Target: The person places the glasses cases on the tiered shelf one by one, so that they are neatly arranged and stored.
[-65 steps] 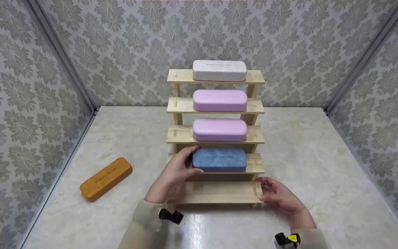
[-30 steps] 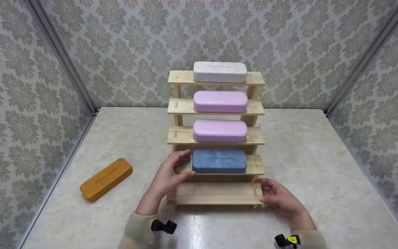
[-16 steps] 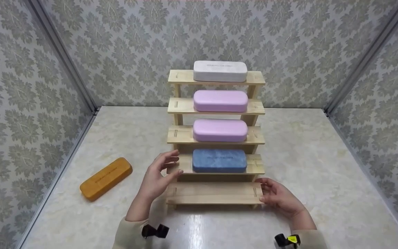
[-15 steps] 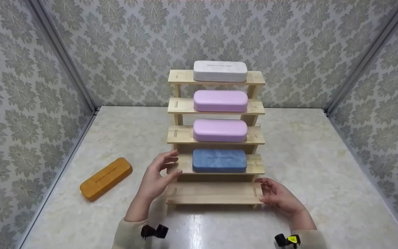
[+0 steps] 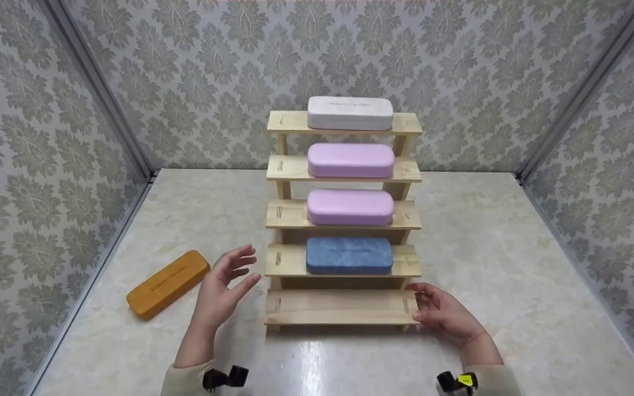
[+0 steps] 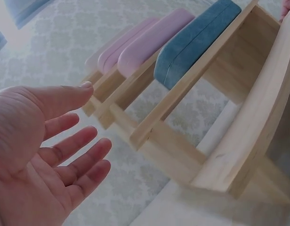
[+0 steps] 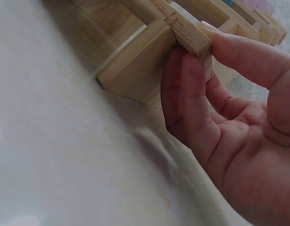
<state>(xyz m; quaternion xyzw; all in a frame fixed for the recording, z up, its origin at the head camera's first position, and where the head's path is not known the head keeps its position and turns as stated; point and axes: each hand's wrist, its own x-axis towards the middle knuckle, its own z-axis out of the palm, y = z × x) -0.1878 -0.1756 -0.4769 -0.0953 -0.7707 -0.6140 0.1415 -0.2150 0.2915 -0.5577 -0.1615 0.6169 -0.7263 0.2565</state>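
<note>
On the counter (image 5: 493, 247) stands a stepped wooden rack (image 5: 343, 308) with five shelves. At its near right corner, the right hand (image 5: 444, 314) grips the end of the lowest shelf, thumb on top and fingers curled beneath the board, as the right wrist view shows (image 7: 229, 117). That lowest shelf is bare. One step up lies a blue case (image 5: 349, 256), then two pink cases (image 5: 350, 207) on the next two shelves, and a white case (image 5: 350, 113) on the top one at the far end. Left of the rack, the left hand (image 5: 222, 289) hovers with fingers spread and relaxed, holding nothing, apart from the shelves; the left wrist view shows its palm turned toward the rack (image 6: 46, 155). Farther left, an orange case (image 5: 168, 284) lies at a slant on the counter, near that hand but not touching it.
</note>
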